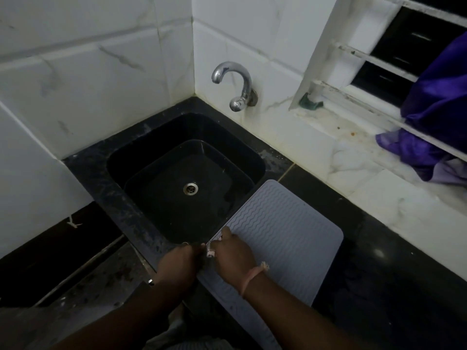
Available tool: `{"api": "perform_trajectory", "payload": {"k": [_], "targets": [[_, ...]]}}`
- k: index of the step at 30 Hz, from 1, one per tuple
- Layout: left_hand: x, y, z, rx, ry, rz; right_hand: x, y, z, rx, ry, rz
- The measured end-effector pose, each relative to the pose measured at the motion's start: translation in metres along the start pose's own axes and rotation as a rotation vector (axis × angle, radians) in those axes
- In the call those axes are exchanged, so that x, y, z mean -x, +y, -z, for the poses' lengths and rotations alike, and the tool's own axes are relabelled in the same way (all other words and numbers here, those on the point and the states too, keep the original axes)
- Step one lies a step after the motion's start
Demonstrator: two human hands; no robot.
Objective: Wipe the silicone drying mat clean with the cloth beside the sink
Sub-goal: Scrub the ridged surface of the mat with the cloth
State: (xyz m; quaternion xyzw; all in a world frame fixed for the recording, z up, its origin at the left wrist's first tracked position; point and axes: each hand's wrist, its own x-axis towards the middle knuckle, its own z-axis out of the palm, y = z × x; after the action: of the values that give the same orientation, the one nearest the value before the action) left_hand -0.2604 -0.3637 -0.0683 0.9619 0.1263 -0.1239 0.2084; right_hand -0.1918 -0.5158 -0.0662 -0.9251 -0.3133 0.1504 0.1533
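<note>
The grey silicone drying mat (285,238), ribbed with wavy lines, lies on the black counter just right of the sink. My two hands meet at the mat's left edge. Between them shows a small pale pink cloth (210,251), mostly hidden by the fingers. My right hand (233,253), with a thread band at the wrist, rests on the mat with its fingers closed on the cloth. My left hand (180,261) is curled beside it over the sink's front rim and appears to grip the cloth's other end.
The black sink (118,162) has a metal drain (190,188), and a chrome tap (235,84) sticks out of the tiled wall behind. Purple fabric (439,104) hangs on white window bars at the right, above a marble sill holding a green scrap (311,103).
</note>
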Motion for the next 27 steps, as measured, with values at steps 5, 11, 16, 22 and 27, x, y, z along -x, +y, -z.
{"api": "perform_trajectory", "payload": {"k": [5,11,16,22,27], "targets": [[-0.002,0.015,0.000,-0.077,0.010,0.002,0.018,0.010,0.003,-0.444,-0.095,-0.053],[-0.012,0.045,-0.006,-0.139,-0.086,-0.131,0.036,0.067,0.040,-1.112,0.040,-0.453],[-0.020,0.060,-0.010,-0.166,-0.138,-0.190,0.053,0.114,0.048,-0.363,0.153,-0.441],[-0.031,0.073,-0.002,-0.246,-0.281,-0.180,0.069,0.085,0.026,-0.254,-0.031,-0.202],[-0.028,0.083,-0.003,-0.320,-0.241,-0.204,0.058,0.073,0.015,-0.032,0.075,-0.252]]}}
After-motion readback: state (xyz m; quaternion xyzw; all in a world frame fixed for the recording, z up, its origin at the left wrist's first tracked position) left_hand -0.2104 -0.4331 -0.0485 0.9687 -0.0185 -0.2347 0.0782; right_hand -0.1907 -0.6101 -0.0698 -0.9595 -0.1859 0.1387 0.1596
